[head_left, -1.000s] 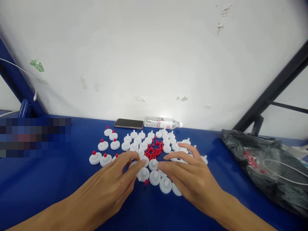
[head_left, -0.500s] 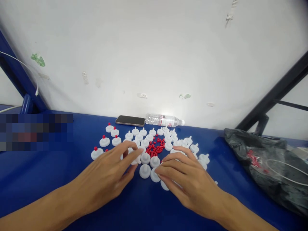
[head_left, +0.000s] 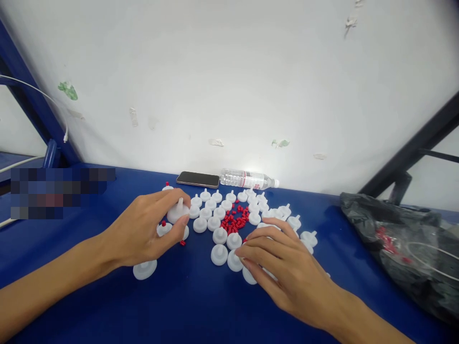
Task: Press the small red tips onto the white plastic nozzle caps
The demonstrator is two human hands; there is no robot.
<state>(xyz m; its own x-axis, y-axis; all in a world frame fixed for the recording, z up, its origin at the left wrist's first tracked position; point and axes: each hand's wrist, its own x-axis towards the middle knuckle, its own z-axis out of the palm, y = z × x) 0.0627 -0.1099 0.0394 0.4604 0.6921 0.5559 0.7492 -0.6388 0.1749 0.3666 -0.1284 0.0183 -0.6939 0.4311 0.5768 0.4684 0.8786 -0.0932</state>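
Note:
My left hand (head_left: 148,229) grips a white nozzle cap (head_left: 178,213) between thumb and fingers, its thin spout pointing up. Around and below that hand are white caps with red tips, such as one (head_left: 164,229), partly covered by it. A white cap (head_left: 145,270) lies nearer me, its top hidden by the wrist. My right hand (head_left: 283,260) hovers low over the right-hand caps, fingers curled and fingertips drawn together by a white cap (head_left: 234,262); what they hold, if anything, is hidden. Small red tips (head_left: 234,220) lie loose in a pile among upright white caps (head_left: 219,255).
A phone (head_left: 198,179) and a clear plastic bottle (head_left: 247,179) lie against the white wall (head_left: 222,86). At the right, a black plastic bag (head_left: 362,229) holds a clear bag with red pieces. A dark metal frame (head_left: 412,148) stands behind it on the blue table (head_left: 201,306).
My left hand has moved left, away from the red pile, carrying the white nozzle cap over the red-tipped caps. My right hand stays almost in place. The view has shifted slightly.

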